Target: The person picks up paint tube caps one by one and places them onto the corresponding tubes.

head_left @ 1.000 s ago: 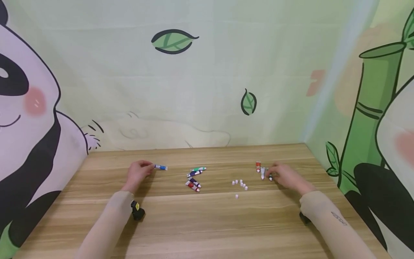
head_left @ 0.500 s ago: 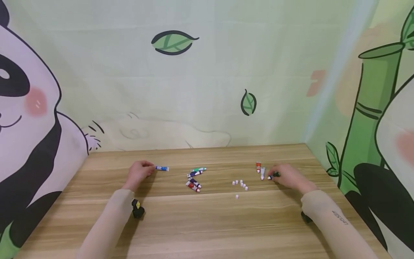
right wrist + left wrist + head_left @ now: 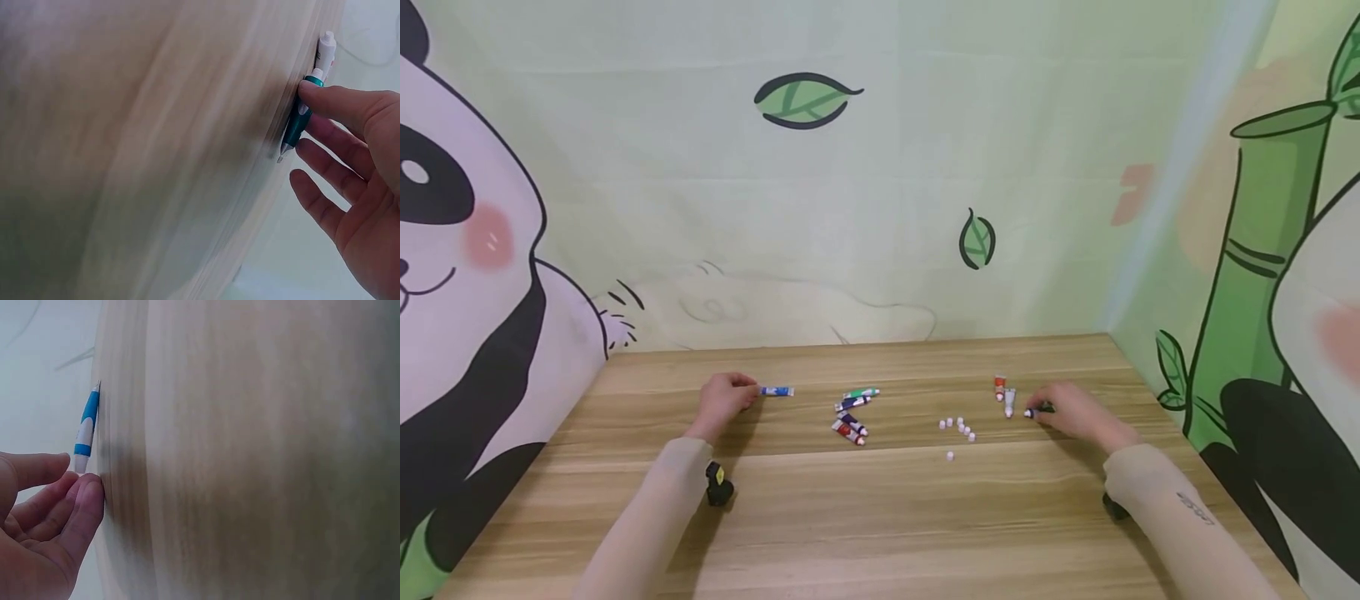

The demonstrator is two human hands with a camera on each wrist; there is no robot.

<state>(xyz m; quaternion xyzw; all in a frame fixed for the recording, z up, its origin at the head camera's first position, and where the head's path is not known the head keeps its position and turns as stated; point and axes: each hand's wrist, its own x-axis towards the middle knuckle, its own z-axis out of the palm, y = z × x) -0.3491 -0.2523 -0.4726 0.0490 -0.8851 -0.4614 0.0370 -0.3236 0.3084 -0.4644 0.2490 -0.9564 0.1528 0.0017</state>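
My left hand [image 3: 722, 402] is at the left of the table, thumb and fingers apart, fingertips right at the white cap of a blue-and-white paint tube [image 3: 777, 391]. In the left wrist view this tube [image 3: 87, 422] lies along the wood beyond the fingers. My right hand [image 3: 1063, 407] pinches a dark green paint tube [image 3: 298, 115] between thumb and index finger, its other fingers spread. Left of that hand lie a white tube [image 3: 1009, 402] and an orange-red one [image 3: 999, 387]. A white-capped tube [image 3: 325, 50] shows just past the held one.
Mid-table, a green tube [image 3: 861, 392], a red tube [image 3: 848, 432] and two dark blue ones lie close together. Several small white caps [image 3: 961, 427] are scattered right of them, one [image 3: 950, 456] nearer the front. A printed cloth backdrop [image 3: 880, 208] rises behind the wooden table [image 3: 880, 517].
The blue tube shows more of its length beyond my left fingertips. My right hand has drawn the dark green tube slightly right, away from the white one, and turned it more sideways.
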